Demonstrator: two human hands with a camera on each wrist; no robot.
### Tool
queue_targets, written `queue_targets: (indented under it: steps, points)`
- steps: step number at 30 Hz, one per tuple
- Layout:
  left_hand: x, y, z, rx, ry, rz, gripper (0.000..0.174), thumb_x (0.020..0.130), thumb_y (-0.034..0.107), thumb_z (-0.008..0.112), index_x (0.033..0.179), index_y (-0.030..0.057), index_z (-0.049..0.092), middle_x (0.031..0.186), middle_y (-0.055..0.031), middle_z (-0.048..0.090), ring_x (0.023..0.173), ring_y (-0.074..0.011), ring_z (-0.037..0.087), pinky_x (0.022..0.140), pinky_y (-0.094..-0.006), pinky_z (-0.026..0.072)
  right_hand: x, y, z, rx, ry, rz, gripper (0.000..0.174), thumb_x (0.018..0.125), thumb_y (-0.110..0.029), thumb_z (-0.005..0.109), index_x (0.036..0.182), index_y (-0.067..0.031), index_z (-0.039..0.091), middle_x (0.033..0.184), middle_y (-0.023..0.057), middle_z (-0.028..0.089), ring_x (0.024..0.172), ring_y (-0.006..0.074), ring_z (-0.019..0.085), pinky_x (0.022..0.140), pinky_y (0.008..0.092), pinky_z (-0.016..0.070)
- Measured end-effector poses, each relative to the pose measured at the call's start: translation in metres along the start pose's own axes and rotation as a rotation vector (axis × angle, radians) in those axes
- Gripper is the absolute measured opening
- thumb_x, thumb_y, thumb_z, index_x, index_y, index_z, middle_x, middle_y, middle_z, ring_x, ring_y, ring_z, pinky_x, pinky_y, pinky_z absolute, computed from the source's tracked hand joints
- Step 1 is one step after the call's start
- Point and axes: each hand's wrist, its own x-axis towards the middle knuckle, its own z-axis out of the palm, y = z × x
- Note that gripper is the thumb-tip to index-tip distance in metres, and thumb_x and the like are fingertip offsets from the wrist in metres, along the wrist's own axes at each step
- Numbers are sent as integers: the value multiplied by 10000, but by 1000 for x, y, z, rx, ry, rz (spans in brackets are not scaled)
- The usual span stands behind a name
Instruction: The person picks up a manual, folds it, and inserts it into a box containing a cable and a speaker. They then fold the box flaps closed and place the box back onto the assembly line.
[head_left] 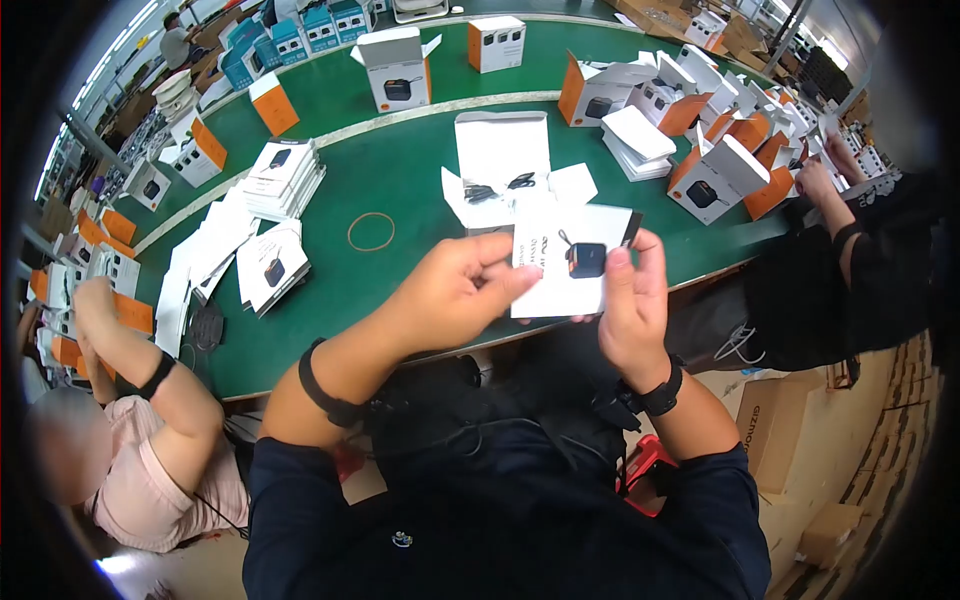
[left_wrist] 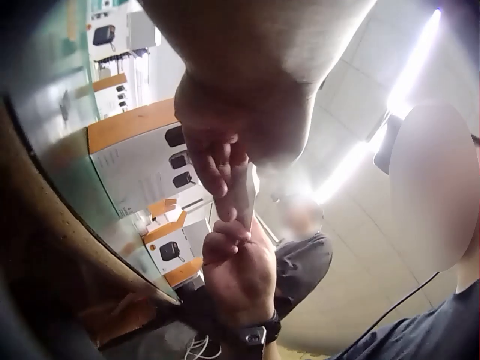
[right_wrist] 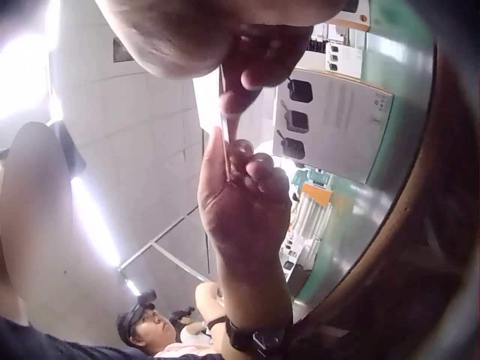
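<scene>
Both hands hold a white booklet [head_left: 560,285] printed with a dark portable speaker, over the front edge of the table. My left hand [head_left: 455,290] pinches its left side, thumb in front. At the right side my right hand [head_left: 637,305] grips it, with the thumb on the printed face and fingers behind. In the left wrist view, the booklet [left_wrist: 241,191] appears nearly edge-on between the hands; the right wrist view also shows its thin edge. Just beyond the hands stands a white box [head_left: 502,140] with raised flaps and black cables [head_left: 490,190] inside.
Stacks of printed booklets [head_left: 280,185] lie to the left, near a rubber band [head_left: 371,231]. More white stacked pieces [head_left: 637,145] and open orange-and-white boxes [head_left: 715,180] crowd the right. One person [head_left: 150,460] works at the left, another person's arm [head_left: 830,195] at the right.
</scene>
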Motion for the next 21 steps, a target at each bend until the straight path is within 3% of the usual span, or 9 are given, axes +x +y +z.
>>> queue_targets:
  steps: [3,5,8,10,12,15,17,18,21]
  points:
    - [6,-2,7,-310,47,-26,314,1021,38,541,1304,-21,663,1010,-83,745,816,-117,680,702,-265,570,0,3,-5,7,-69,125,247,1099,-216,495,1277,-70,404,993,129,689,689,144,666,552,249,513]
    - [7,-8,0,-320,0,13,307,1014,8,509,1262,-22,687,1019,-112,744,830,-150,695,701,-278,582,3,10,-21,108,-154,169,204,1076,-143,509,1253,-50,470,989,157,689,731,204,707,584,275,558]
    - [8,-22,-5,-341,-73,71,415,934,-68,446,1204,31,745,1076,-136,758,896,-179,720,759,-303,593,7,-5,-27,326,-193,305,244,1017,-55,526,1255,-1,541,1033,170,695,765,215,726,633,285,594]
    - [11,-27,-5,152,-41,342,465,849,-89,466,1201,33,744,1082,-163,766,913,-199,730,830,-319,580,8,-7,-26,176,-170,325,247,1016,-58,552,1253,10,546,1047,165,698,778,203,728,646,281,596]
    - [8,-22,-6,291,-43,389,516,790,-89,468,1205,47,742,1091,-182,761,946,-236,742,890,-322,556,8,-7,-28,20,-134,342,253,1014,-61,578,1251,21,552,1062,161,701,792,191,729,660,277,599]
    - [5,-14,-2,428,-145,236,511,798,-59,475,1211,70,747,1077,-184,756,956,-290,744,856,-342,558,9,-5,-33,-31,-212,399,311,989,-88,678,1252,25,554,1064,126,701,839,148,724,683,251,591]
    - [9,-13,12,74,116,424,344,905,-18,528,1146,58,761,890,-180,735,830,-293,744,718,-339,549,7,-3,-38,-63,-234,370,303,995,-97,673,1252,20,562,1068,119,702,832,141,721,687,244,580]
    - [7,-11,11,84,118,425,344,905,-18,528,1146,58,761,890,-180,735,830,-293,744,718,-339,549,6,-1,-37,-97,-256,341,296,1001,-106,668,1252,15,569,1072,111,703,824,135,719,692,237,570]
    - [0,-2,14,718,-45,170,218,962,260,683,1009,54,736,800,-157,703,722,-350,691,630,-394,525,-7,-1,-28,-226,-350,272,264,1009,-112,657,1235,12,601,1040,86,712,801,123,709,702,227,548]
